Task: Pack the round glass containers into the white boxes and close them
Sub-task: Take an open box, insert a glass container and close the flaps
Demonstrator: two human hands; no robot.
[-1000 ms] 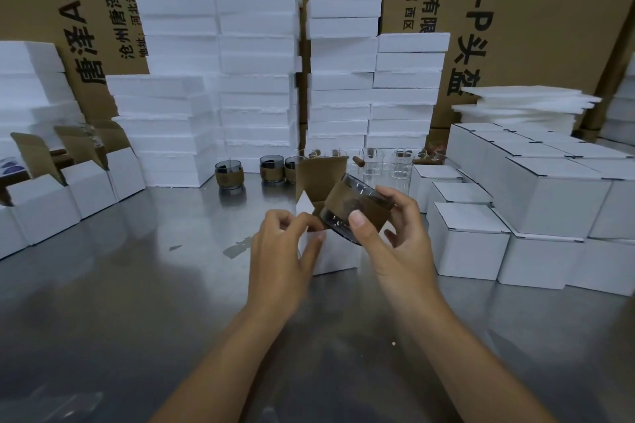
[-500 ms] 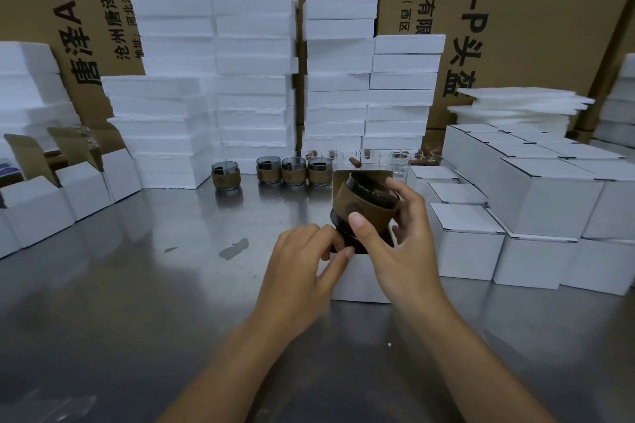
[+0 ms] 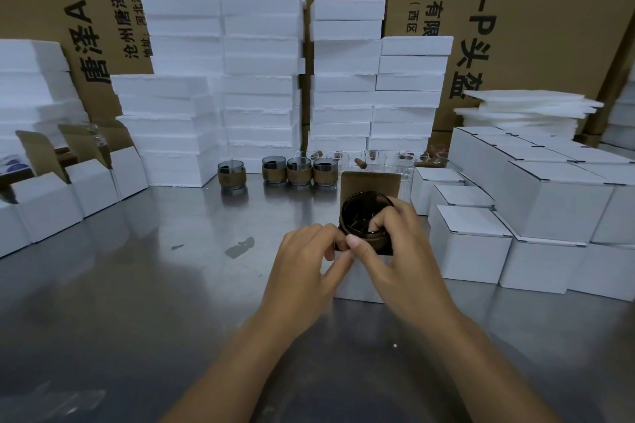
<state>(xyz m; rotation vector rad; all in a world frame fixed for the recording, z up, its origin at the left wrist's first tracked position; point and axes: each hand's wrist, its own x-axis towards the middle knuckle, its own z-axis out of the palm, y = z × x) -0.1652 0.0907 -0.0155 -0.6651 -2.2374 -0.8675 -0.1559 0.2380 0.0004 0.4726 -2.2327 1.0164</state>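
Note:
A dark round glass container [image 3: 362, 215] with a brown sleeve sits upright in the mouth of an open white box [image 3: 357, 285] at the centre of the metal table. My right hand [image 3: 398, 251] grips the container, thumb on its near side and fingers over the rim. At the box's left top edge my left hand [image 3: 305, 261] pinches the cardboard. The box's brown-lined lid flap [image 3: 371, 184] stands up behind the container. Several more sleeved glass containers [image 3: 299, 171] wait in a row farther back.
Closed white boxes [image 3: 470, 244] are stacked at the right. Open white boxes [image 3: 44, 203] line the left edge. Tall stacks of white foam slabs [image 3: 220, 79] and large cardboard cartons [image 3: 536, 27] stand behind. Clear glasses [image 3: 405, 161] stand behind the lid flap.
My right hand has turned the container upright and lowered it into the box mouth. The left hand stayed at the box's left edge.

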